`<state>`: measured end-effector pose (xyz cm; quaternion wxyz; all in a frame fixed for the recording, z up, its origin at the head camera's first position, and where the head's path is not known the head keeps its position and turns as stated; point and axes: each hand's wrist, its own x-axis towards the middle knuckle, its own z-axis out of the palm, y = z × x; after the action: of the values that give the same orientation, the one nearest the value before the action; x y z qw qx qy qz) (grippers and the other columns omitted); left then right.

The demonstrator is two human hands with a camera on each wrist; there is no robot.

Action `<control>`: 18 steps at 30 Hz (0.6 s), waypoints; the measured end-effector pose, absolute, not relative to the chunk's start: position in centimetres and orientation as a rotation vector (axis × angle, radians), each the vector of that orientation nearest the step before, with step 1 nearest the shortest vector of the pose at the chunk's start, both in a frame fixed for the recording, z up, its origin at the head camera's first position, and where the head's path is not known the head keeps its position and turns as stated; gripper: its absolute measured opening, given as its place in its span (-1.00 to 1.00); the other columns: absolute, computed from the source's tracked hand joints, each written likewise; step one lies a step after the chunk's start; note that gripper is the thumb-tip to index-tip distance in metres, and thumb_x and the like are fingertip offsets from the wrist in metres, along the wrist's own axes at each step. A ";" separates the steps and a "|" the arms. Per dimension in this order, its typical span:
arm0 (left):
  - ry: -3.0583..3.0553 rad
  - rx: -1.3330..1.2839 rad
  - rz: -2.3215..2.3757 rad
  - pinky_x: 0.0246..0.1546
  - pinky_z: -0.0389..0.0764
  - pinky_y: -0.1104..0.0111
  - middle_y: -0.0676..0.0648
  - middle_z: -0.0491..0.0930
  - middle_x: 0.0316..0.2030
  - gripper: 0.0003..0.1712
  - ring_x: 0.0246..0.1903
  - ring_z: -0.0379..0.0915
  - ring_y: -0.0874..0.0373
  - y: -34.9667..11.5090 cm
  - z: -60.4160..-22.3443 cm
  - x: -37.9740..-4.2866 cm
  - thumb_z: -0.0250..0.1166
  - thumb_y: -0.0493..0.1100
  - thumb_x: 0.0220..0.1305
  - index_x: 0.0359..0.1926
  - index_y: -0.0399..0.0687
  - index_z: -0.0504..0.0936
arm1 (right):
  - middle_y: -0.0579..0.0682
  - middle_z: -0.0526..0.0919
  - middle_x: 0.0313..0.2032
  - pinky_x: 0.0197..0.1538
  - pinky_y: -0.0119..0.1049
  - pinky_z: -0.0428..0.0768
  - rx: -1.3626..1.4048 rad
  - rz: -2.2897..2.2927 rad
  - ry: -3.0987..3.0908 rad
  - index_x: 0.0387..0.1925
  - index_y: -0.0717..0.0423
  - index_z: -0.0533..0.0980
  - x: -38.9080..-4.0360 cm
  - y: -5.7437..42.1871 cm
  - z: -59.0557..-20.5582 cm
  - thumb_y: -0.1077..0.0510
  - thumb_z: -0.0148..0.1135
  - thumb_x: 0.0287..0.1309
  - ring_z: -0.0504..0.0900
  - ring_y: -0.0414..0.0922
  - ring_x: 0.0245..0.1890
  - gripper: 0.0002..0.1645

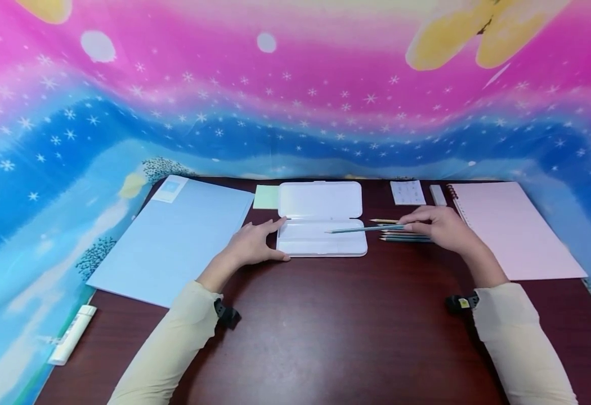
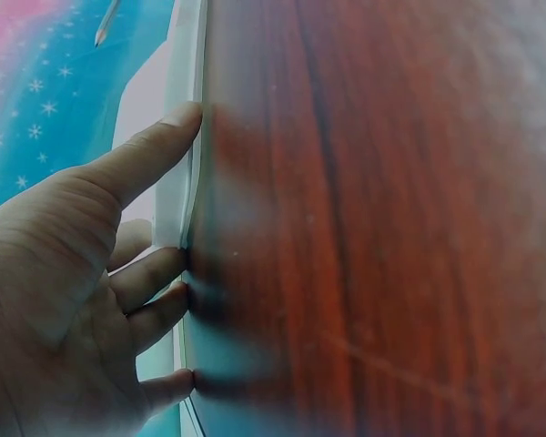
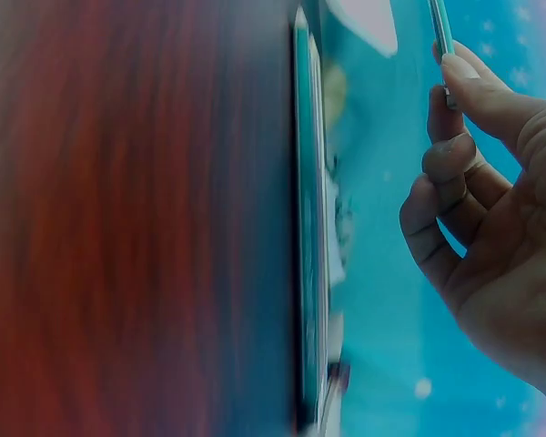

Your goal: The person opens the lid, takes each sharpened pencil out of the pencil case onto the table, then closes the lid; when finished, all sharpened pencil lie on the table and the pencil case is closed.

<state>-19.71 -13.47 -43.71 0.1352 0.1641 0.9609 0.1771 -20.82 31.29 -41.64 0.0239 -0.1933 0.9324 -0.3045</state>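
Note:
A white pencil case [image 1: 322, 245] lies on the table with its lid [image 1: 321, 199] laid back. My left hand [image 1: 253, 242] grips the case's left end, thumb at the front edge and index finger near the hinge. In the left wrist view the left hand's thumb [image 2: 155, 155] presses the case's rim, and the other fingertips touch down beside it. Between thumb and index finger, my right hand [image 1: 439, 226] pinches a teal pencil [image 1: 361, 229] by its rear end. Its tip points left over the case's tray. Beneath the right hand lie several pencils [image 1: 402, 238] side by side.
A blue folder [image 1: 174, 236] lies at the left, with a glue stick [image 1: 74, 334] nearer the edge. Green sticky notes [image 1: 265, 197] sit beside the lid. Toward the right are a small printed paper [image 1: 408, 192], an eraser [image 1: 438, 195] and a pink spiral notebook [image 1: 518, 230].

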 end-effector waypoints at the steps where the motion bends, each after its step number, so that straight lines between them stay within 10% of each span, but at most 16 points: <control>1: 2.785 0.480 0.515 0.55 0.08 -0.12 -0.22 0.24 0.51 0.15 0.49 0.21 -0.16 -13.5 -43.7 -19.7 0.45 0.37 0.09 0.60 0.30 0.10 | 0.00 0.75 -0.07 -0.14 -0.36 0.59 -0.567 -0.944 2.883 -0.04 -0.11 0.76 -20.5 31.9 -41.6 0.08 0.25 0.40 0.59 -0.25 -0.10 -0.77; 12: 2.783 0.489 0.523 0.56 0.07 -0.10 -0.20 0.24 0.52 0.15 0.50 0.20 -0.14 -13.4 -43.8 -19.5 0.45 0.37 0.08 0.60 0.30 0.10 | 0.13 0.73 -0.01 -0.17 -0.57 0.53 -0.341 -0.919 2.899 0.02 0.01 0.74 -18.2 37.5 -41.7 0.00 0.20 0.44 0.41 -0.65 -0.15 -0.69; 18: 2.783 0.485 0.525 0.56 0.07 -0.11 -0.22 0.23 0.52 0.14 0.50 0.20 -0.17 -13.6 -43.9 -19.6 0.44 0.38 0.09 0.60 0.30 0.10 | 0.20 0.72 0.07 -0.14 -0.63 0.46 -0.252 -0.854 2.917 0.00 -0.02 0.75 -17.7 39.1 -42.1 -0.05 0.22 0.41 0.40 -0.56 -0.04 -0.67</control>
<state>-19.65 -13.58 -43.86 0.1339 0.1672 0.9599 0.1809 -17.66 39.08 -42.08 0.0457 -0.0824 0.9554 -0.2798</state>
